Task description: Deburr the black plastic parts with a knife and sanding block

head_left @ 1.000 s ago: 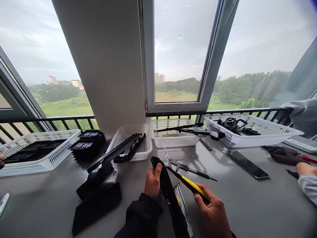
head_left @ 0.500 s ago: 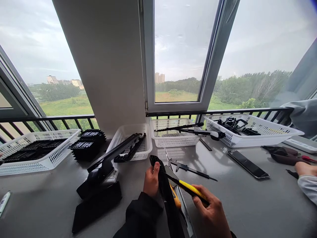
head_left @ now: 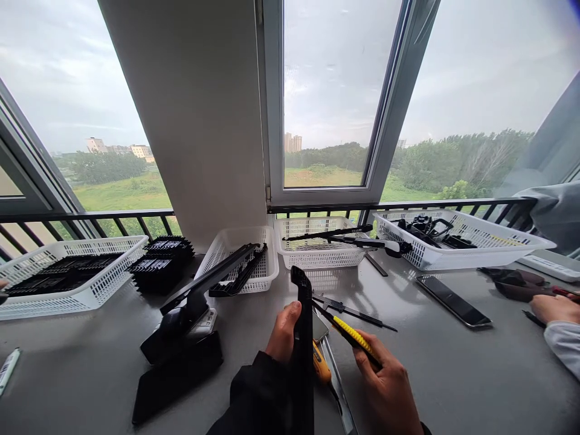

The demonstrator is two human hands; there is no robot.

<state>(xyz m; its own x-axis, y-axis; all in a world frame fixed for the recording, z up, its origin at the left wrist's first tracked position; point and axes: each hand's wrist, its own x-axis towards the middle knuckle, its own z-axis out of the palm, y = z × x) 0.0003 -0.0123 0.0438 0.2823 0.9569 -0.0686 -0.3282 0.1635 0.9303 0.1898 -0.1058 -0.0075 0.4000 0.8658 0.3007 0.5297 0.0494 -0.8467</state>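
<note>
My left hand (head_left: 281,335) is wrapped round a long black plastic part (head_left: 302,338) that stands nearly upright over the grey table (head_left: 90,368). In my right hand (head_left: 387,386) is a yellow and black utility knife (head_left: 351,334), its tip pointing at the black part. Under the part lie a second yellow knife (head_left: 321,367) and a metal ruler (head_left: 338,389). A caliper (head_left: 348,309) rests just beyond my hands.
White baskets (head_left: 457,244) (head_left: 317,244) (head_left: 240,257) (head_left: 67,284) of black parts line the window side. A black stand (head_left: 185,329) sits at left, a stack of black parts (head_left: 161,263) behind it. A phone (head_left: 453,299) lies at right, near another person's hand (head_left: 550,308).
My left hand has swung the black part up from a leftward lean to nearly upright, its top end farther from me. The knife in my right hand stayed close beside it.
</note>
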